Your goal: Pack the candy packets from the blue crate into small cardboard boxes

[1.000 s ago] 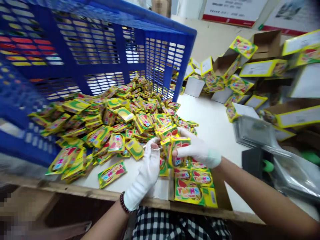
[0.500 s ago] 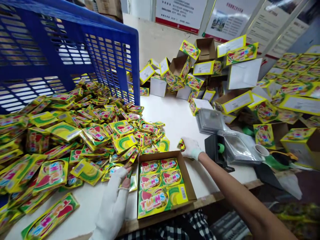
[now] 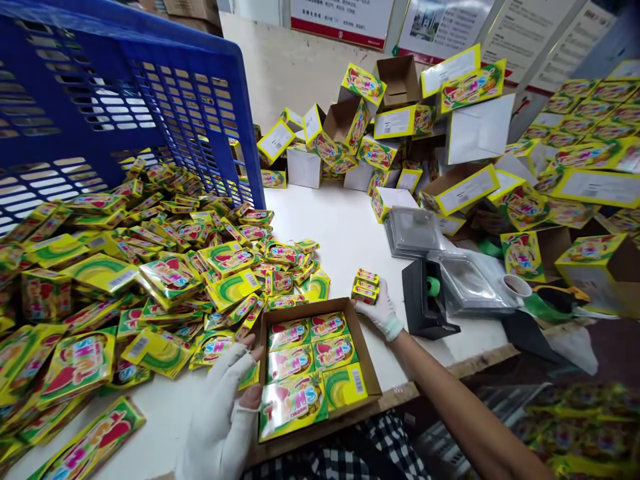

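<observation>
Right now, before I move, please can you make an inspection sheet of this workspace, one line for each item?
Surface: white table top.
Job's things: cardboard box with TWINS packets in rows; loose packets heaped beside it.
Clutter: blue plastic crate, black tape dispenser, clear plastic trays.
Hands: gloved left hand beside the box, open; gloved right hand holds small packets at the box's far corner.
Cables: nothing seen.
Surroundings: yellow cartons piled behind; printed posters on the wall.
</observation>
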Action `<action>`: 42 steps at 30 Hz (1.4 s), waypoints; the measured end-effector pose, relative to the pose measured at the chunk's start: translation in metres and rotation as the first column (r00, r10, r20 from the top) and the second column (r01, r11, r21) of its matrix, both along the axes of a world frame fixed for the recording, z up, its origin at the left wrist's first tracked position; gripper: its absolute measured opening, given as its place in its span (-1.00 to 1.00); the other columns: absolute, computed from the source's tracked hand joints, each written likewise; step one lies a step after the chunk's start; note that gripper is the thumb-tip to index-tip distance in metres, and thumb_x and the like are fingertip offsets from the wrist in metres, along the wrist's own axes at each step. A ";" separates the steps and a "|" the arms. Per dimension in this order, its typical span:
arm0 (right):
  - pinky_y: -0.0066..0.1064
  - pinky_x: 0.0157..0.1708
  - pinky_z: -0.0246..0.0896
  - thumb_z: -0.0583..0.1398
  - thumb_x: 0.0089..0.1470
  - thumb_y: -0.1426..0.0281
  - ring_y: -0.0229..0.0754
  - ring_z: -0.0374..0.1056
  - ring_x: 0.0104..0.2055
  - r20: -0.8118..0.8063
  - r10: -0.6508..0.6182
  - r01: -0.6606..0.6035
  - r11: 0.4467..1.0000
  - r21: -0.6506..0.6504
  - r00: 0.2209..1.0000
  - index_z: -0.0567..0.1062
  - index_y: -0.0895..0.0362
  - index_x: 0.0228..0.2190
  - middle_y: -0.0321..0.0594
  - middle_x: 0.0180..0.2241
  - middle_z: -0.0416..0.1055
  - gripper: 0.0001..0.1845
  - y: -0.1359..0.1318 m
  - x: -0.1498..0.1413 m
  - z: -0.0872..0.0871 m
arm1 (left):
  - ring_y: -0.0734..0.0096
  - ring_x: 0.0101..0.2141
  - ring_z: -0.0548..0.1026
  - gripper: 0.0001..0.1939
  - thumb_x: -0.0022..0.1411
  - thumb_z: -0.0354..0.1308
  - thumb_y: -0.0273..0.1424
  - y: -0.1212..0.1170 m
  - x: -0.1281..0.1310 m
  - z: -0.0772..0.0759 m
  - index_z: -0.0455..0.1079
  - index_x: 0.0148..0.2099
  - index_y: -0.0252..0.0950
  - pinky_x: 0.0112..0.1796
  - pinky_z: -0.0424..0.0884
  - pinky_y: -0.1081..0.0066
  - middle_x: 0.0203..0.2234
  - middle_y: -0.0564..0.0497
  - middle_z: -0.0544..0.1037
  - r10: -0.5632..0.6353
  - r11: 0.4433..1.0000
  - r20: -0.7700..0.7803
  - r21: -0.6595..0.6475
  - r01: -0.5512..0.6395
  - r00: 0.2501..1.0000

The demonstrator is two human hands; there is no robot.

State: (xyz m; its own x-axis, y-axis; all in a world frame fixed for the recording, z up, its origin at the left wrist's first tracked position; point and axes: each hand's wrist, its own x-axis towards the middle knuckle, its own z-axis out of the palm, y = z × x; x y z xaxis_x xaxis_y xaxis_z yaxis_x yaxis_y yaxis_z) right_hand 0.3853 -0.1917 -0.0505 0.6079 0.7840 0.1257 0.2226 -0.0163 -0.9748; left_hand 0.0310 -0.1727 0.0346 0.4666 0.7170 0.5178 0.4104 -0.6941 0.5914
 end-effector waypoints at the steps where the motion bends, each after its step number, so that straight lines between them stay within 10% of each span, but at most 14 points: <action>1: -0.20 -0.14 0.41 0.42 -0.29 0.18 -0.11 0.47 -0.18 0.005 -0.021 0.021 1.000 -0.014 1.000 0.19 0.03 -0.05 -0.17 -0.14 0.46 -0.20 -0.001 -0.001 0.002 | 0.23 0.24 0.28 -0.62 0.39 -0.05 -0.29 -0.002 -0.001 0.001 0.31 0.19 -0.18 0.19 0.25 0.30 0.21 -0.07 0.35 -0.002 1.000 -0.014 0.016 0.002 1.000; 7: -0.11 -0.04 0.36 0.41 -0.32 0.13 -0.01 0.45 -0.09 -0.041 -0.020 0.017 0.998 -0.068 0.999 0.26 0.09 -0.01 -0.06 -0.06 0.47 -0.17 -0.010 0.010 0.058 | 0.12 0.21 0.30 -0.56 0.36 -0.01 -0.33 -0.016 -0.004 0.008 0.24 0.26 -0.17 0.12 0.35 0.17 0.22 -0.14 0.32 -0.109 0.992 -0.078 0.055 0.113 0.991; 10: -0.16 -0.05 0.36 0.38 -0.16 0.15 0.03 0.42 0.00 -0.119 0.324 -0.332 0.942 -0.057 0.939 0.30 0.13 0.09 0.01 0.04 0.44 -0.20 -0.012 0.011 0.118 | 0.01 0.16 0.34 -0.51 0.30 0.09 -0.30 -0.027 -0.003 0.012 0.25 0.26 -0.19 0.11 0.35 0.04 0.16 -0.18 0.39 -0.253 0.952 -0.151 0.136 0.273 0.956; 14: -0.31 -0.10 0.36 0.41 -0.14 0.23 -0.07 0.44 -0.06 -0.315 0.775 -0.836 0.507 -0.208 0.548 0.39 0.13 0.11 -0.14 -0.03 0.49 -0.24 0.012 -0.026 0.169 | 0.02 0.06 0.43 -0.55 0.22 0.17 -0.39 -0.041 0.002 0.006 0.34 0.17 -0.25 0.07 0.39 0.01 0.04 -0.17 0.51 -0.304 0.914 -0.302 0.174 0.366 0.903; 17: -0.38 -0.19 0.36 0.47 -0.28 0.26 -0.14 0.44 -0.19 -0.448 0.815 -0.898 0.186 -0.398 0.367 0.53 0.17 -0.02 -0.23 -0.18 0.54 -0.29 0.041 -0.076 0.158 | 0.02 0.13 0.39 -0.50 0.21 0.16 -0.47 -0.048 0.000 -0.005 0.30 0.21 -0.30 0.12 0.36 0.02 0.08 -0.19 0.49 -0.283 0.921 -0.312 0.175 0.348 0.907; 19: -0.41 -0.26 0.33 0.47 -0.30 0.20 -0.18 0.40 -0.29 -0.494 0.795 -0.880 0.100 -0.464 0.351 0.60 0.20 -0.19 -0.26 -0.30 0.54 -0.42 0.056 -0.105 0.136 | 0.01 0.18 0.34 -0.43 0.20 0.16 -0.48 -0.051 -0.003 -0.011 0.24 0.26 -0.32 0.19 0.29 -0.02 0.12 -0.22 0.46 -0.293 0.922 -0.284 0.171 0.348 0.913; 26: -0.46 -0.42 0.03 0.12 0.13 -0.08 -0.31 0.16 -0.44 0.024 0.906 -0.760 0.368 -0.535 0.422 0.49 0.20 -0.53 -0.34 -0.55 0.28 -0.41 0.051 -0.134 0.086 | -0.04 0.24 0.28 -0.30 0.19 0.15 -0.49 -0.056 -0.013 -0.023 0.09 0.36 -0.32 0.21 0.23 -0.15 0.14 -0.29 0.42 -0.345 0.917 -0.159 0.152 0.369 0.925; 35: -0.36 -0.23 0.03 -0.08 0.35 0.15 -0.22 0.27 -0.35 0.193 0.947 -0.667 0.318 -0.674 0.256 0.45 0.16 -0.47 -0.25 -0.41 0.45 -0.47 0.047 -0.144 0.117 | -0.08 0.18 0.32 -0.44 0.25 0.14 -0.33 -0.036 -0.003 -0.003 0.22 0.27 -0.26 0.14 0.32 -0.10 0.15 -0.29 0.37 -0.193 0.975 -0.145 0.083 0.206 0.970; 42: -0.38 -0.34 -0.02 -0.09 0.35 0.26 -0.19 0.27 -0.36 0.363 0.911 -0.648 0.396 -0.650 0.193 0.46 0.13 -0.31 -0.22 -0.37 0.46 -0.61 0.030 -0.143 0.100 | 0.12 0.15 0.35 -0.61 0.32 -0.03 -0.45 -0.016 -0.012 -0.013 0.30 0.17 -0.27 0.13 0.37 0.12 0.12 -0.22 0.39 -0.129 0.991 -0.042 0.028 0.130 0.991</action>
